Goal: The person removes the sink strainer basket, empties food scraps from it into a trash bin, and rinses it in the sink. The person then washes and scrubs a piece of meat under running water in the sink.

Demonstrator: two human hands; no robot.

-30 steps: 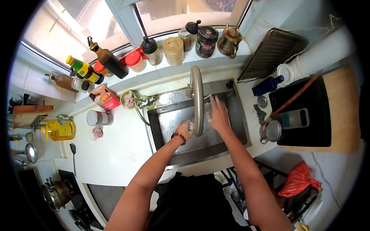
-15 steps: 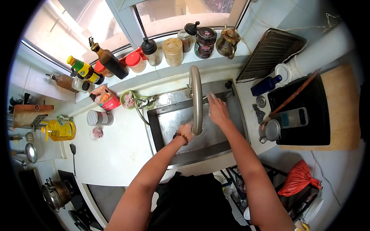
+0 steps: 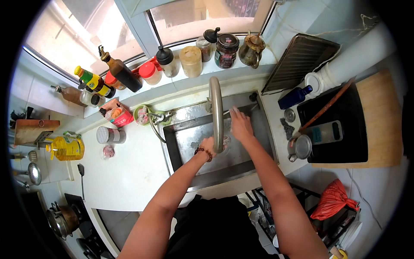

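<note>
Over the steel sink [image 3: 181,183] both of my hands are under or beside the curved tap [image 3: 217,114]. My left hand [image 3: 208,147], with a beaded bracelet at its wrist, is closed around something pale and pinkish [image 3: 226,141], partly hidden by the tap; what it is I cannot make out. On the tap's right side, my right hand [image 3: 241,125] is open, its fingers stretched toward the sink's back edge, and it holds nothing that shows. A green bowl [image 3: 142,115] with pinkish pieces stands behind the sink's left corner.
Jars and bottles line the windowsill [image 3: 177,84]. Left on the counter [image 3: 125,172] are a lidded jar [image 3: 111,135], a small pink bundle [image 3: 108,151] and an oil bottle [image 3: 67,148]. At the right are a metal cup [image 3: 300,147], a blue bottle [image 3: 295,97] and a black tray [image 3: 351,149].
The view has shifted slightly. My left hand has moved a little to the right under the tap, and my right hand's fingers have come closer together.
</note>
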